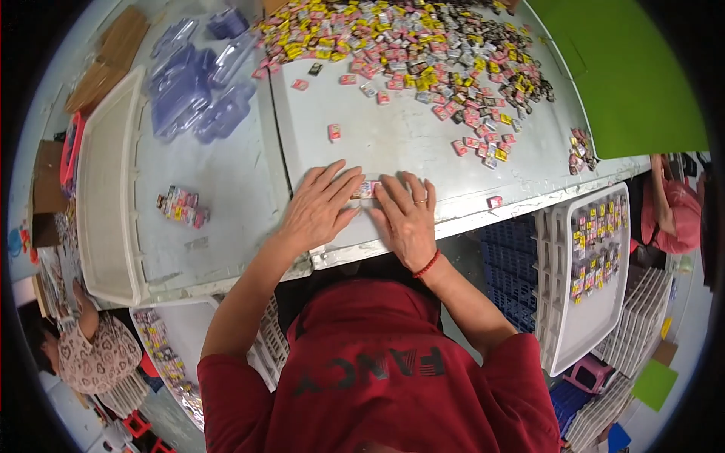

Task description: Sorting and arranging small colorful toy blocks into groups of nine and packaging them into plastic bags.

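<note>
A short row of small pink-and-white packets (366, 189) lies near the front edge of the white table, between my two hands. My left hand (321, 208) rests at the row's left end, its fingers stretched out and slightly apart. At the right end, my right hand (408, 215) touches the packets with spread, bent fingers; a ring and a red cord bracelet are on it. Parts of the row are hidden under the fingertips. Just beyond my hands lies a single pink packet (334, 133), and another pink packet (495, 201) is by the front edge at right.
A large heap of small packets (423, 45) covers the far table. Clear plastic trays (185, 90) lie at far left, above a packet cluster (183, 206) and beside a white tray (113, 189). A green board (627, 75) is at right. Co-workers (98, 355) sit on both sides.
</note>
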`<act>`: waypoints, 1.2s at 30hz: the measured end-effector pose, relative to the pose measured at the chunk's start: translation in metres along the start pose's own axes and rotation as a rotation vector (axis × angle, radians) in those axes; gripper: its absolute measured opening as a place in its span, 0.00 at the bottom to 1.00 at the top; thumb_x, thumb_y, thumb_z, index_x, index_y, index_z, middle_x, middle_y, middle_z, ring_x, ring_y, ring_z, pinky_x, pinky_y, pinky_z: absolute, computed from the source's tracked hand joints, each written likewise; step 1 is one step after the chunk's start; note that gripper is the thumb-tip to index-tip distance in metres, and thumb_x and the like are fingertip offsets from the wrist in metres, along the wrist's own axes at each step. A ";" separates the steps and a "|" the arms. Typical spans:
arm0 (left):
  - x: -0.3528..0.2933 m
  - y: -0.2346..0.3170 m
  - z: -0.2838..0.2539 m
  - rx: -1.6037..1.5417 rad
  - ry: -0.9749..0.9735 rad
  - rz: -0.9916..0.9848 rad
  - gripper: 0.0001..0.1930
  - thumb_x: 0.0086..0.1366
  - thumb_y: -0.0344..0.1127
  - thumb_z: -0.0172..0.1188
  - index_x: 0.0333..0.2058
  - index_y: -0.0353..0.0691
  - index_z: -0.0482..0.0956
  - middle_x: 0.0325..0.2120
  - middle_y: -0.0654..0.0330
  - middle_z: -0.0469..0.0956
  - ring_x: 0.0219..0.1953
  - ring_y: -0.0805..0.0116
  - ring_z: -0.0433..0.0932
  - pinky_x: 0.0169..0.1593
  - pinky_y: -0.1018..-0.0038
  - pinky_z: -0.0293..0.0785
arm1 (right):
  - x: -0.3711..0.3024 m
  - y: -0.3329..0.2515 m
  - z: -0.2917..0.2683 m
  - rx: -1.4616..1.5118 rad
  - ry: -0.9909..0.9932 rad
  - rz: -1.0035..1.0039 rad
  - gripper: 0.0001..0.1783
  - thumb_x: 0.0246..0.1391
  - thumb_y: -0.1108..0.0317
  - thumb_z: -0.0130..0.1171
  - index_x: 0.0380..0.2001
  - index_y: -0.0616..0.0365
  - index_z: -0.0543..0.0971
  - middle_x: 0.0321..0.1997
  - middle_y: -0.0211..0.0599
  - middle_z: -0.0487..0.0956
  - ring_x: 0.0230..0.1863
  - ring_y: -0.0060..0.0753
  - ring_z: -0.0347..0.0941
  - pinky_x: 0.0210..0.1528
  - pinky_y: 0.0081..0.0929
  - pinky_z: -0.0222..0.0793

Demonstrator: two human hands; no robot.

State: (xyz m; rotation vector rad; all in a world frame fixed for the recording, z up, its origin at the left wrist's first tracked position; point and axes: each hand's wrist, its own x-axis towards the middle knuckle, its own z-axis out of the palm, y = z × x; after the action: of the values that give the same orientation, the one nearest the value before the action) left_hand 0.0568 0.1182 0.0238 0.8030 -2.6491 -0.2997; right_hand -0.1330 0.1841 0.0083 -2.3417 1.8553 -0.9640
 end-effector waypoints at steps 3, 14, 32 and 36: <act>0.004 0.003 0.000 -0.012 -0.007 -0.041 0.30 0.55 0.37 0.61 0.55 0.32 0.65 0.54 0.54 0.69 0.58 0.52 0.62 0.58 0.59 0.59 | 0.003 0.009 -0.006 0.210 -0.071 0.064 0.17 0.49 0.68 0.60 0.44 0.59 0.76 0.53 0.38 0.72 0.56 0.46 0.64 0.60 0.45 0.54; 0.076 -0.004 0.021 -0.101 0.112 0.122 0.19 0.53 0.27 0.59 0.46 0.32 0.74 0.50 0.48 0.71 0.54 0.52 0.69 0.55 0.63 0.67 | 0.030 0.104 -0.049 0.008 0.119 0.154 0.10 0.45 0.77 0.60 0.35 0.61 0.78 0.38 0.43 0.78 0.41 0.47 0.71 0.46 0.39 0.65; 0.205 -0.009 0.080 -0.011 0.175 0.267 0.12 0.53 0.28 0.57 0.37 0.36 0.76 0.42 0.57 0.74 0.49 0.56 0.70 0.52 0.63 0.68 | 0.009 0.176 -0.084 -0.111 0.031 0.347 0.14 0.48 0.77 0.60 0.41 0.61 0.79 0.42 0.47 0.77 0.44 0.48 0.73 0.46 0.35 0.70; 0.196 -0.003 0.079 -0.053 0.168 0.232 0.11 0.51 0.30 0.59 0.35 0.37 0.75 0.34 0.58 0.73 0.45 0.59 0.70 0.49 0.65 0.67 | 0.006 0.179 -0.083 -0.055 -0.016 0.377 0.14 0.48 0.77 0.59 0.41 0.61 0.78 0.42 0.45 0.77 0.44 0.48 0.72 0.45 0.36 0.70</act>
State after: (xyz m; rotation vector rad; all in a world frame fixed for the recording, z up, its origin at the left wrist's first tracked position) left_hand -0.1248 0.0122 0.0047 0.4757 -2.5320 -0.2287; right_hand -0.3285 0.1549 0.0133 -1.9089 2.2273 -0.8539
